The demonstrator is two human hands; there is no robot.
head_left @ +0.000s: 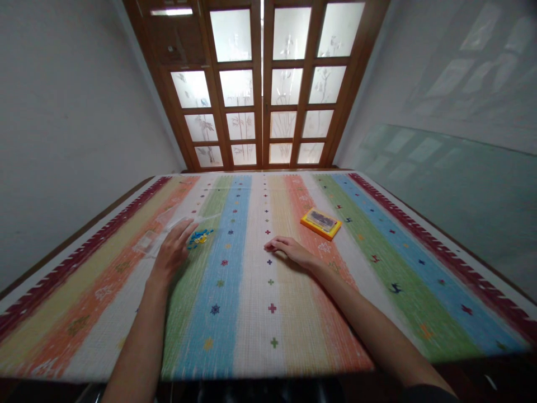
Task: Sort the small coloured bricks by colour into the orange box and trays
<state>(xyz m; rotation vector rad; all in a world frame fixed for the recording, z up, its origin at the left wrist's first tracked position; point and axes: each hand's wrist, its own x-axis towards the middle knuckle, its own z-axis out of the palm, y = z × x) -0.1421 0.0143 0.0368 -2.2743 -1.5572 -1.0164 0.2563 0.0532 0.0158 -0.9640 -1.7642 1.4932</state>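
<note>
My left hand [174, 246] rests at the left edge of a small pile of blue and yellow pieces [199, 239], its fingers stretched out. The pieces look like tiny building bricks, too small to make out singly. Behind and beside that hand lies a clear plastic bag [146, 242], partly covered by it. My right hand [289, 249] lies low over the middle of the cloth, with its fingers curled together. Whatever its fingertips hold, if anything, is hidden. Beyond the right hand, a flat yellow box [321, 223] with a dark picture on top lies at an angle.
A striped, patterned tablecloth [251, 336] covers the table. At the far end stand wooden doors [262, 112] with frosted panes. A pale wall [75, 112] rises on the left, and a glass-like panel [453, 224] leans along the right side.
</note>
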